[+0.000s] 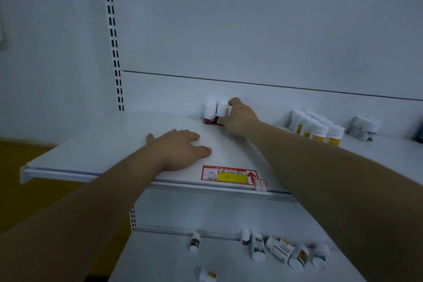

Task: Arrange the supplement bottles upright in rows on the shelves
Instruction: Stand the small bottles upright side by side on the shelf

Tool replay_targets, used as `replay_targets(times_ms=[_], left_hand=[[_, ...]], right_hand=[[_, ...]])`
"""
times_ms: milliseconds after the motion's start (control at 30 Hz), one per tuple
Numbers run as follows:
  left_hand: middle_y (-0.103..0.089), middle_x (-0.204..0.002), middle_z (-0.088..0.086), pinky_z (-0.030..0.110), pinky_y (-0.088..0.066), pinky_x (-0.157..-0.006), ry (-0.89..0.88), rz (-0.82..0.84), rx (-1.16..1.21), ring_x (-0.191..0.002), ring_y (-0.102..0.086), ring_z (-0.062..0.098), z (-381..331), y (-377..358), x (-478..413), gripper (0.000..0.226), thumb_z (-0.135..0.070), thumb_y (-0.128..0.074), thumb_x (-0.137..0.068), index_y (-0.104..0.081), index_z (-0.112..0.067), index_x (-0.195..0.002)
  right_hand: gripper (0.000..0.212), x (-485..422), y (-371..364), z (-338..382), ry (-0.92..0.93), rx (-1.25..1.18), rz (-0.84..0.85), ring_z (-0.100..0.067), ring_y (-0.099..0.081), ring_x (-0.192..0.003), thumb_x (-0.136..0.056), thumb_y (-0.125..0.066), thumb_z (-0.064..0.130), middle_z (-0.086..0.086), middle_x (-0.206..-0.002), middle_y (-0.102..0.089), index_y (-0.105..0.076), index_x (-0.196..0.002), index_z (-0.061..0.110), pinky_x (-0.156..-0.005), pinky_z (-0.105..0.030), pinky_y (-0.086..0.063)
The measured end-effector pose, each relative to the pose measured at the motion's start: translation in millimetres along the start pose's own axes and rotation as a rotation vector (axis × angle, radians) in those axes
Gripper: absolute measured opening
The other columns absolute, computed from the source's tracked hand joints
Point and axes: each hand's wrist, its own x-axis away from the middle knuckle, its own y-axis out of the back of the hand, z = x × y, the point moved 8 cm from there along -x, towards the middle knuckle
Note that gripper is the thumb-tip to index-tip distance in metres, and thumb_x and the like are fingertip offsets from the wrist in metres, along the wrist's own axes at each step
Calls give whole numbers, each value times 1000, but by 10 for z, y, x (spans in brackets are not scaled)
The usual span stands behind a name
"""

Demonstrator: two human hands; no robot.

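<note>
On my feed the right hand's fingers [233, 101] curl over the white cap of a red-label bottle [221, 112] while the thumb [225, 120] presses low on its label, so the right hand [239, 119] pinches it from the side. The bottle stands upright at the back of the top shelf [103, 144], touching a matching neighbour [210, 111] on its left; both sit close to the back panel [251, 30].

The left hand [180, 149] lies palm down on the same shelf, nearer the front edge, fingers straight and slightly spread, holding nothing.

Just in front of that hand, a red and yellow price tag [229, 175] sits on the shelf lip. Farther right along the shelf I see yellow-label bottles [318, 129] upright in tight rows, and past them a smaller cluster, the far bottles [366, 128], too blurred to read.

The shelf surface is plain white metal. Below it, the lower shelf [160, 258] carries loose bottles [258, 247], most lying on their sides and scattered. A slotted upright [112, 30] runs up the left of the back panel. The light is dim and bluish. A yellow-brown floor [23, 167] shows at the left.
</note>
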Motion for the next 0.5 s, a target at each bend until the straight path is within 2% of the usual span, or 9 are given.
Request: replay_targets(times_ms=[100,233,300,367,433,500], left_hand=[[-23,-154,-9,56,-6,-112,6,-23,41,-141,-20,20,-7,35,21,69,-74,-35,-82,-31,-40,-142],[-35,-149,-7,55,-13,-112,-26,-77,194,-136,-31,21,-47,134,60,60,-68,-45,-82,-44,-37,-134],[-40,-146,-5,45,-19,-113,-76,-94,293,-133,-35,20,-86,200,111,57,-63,-50,-83,-50,-33,-131],[-42,-145,-4,27,-23,-104,-134,-99,354,-130,-39,17,-157,251,239,56,-59,-55,-83,-51,-29,-131],[-43,-144,-4,23,-27,-93,-176,-100,361,-128,-41,16,-264,285,426,57,-57,-57,-83,-51,-28,-132],[-42,-144,-3,24,-28,-93,-212,-109,300,-128,-41,16,-393,292,663,58,-56,-57,-83,-48,-29,-133]], right_hand=[[55,158,105,-11,-2,16,-5,-21,-49,-95,-88,-61,36,-11,-122,-55,-38,-131,10,-77,-29,-36],[58,480,264,-53,-5,95,-16,-25,-49,-118,-91,-55,45,-8,-136,-50,-40,-138,16,-84,-27,-33],[57,684,348,-84,-24,112,-15,-25,-48,-121,-91,-53,48,-7,-139,-48,-40,-139,18,-86,-28,-33],[57,902,427,-105,-42,130,-8,-25,-47,-122,-92,-51,50,-6,-140,-48,-40,-139,19,-91,-30,-35],[58,1112,501,-98,-37,150,4,-25,-46,-124,-92,-49,51,-6,-140,-47,-40,-140,19,-95,-31,-36],[58,1306,561,-73,-17,163,18,-25,-46,-125,-93,-49,51,-6,-142,-46,-39,-140,18,-97,-30,-35]])
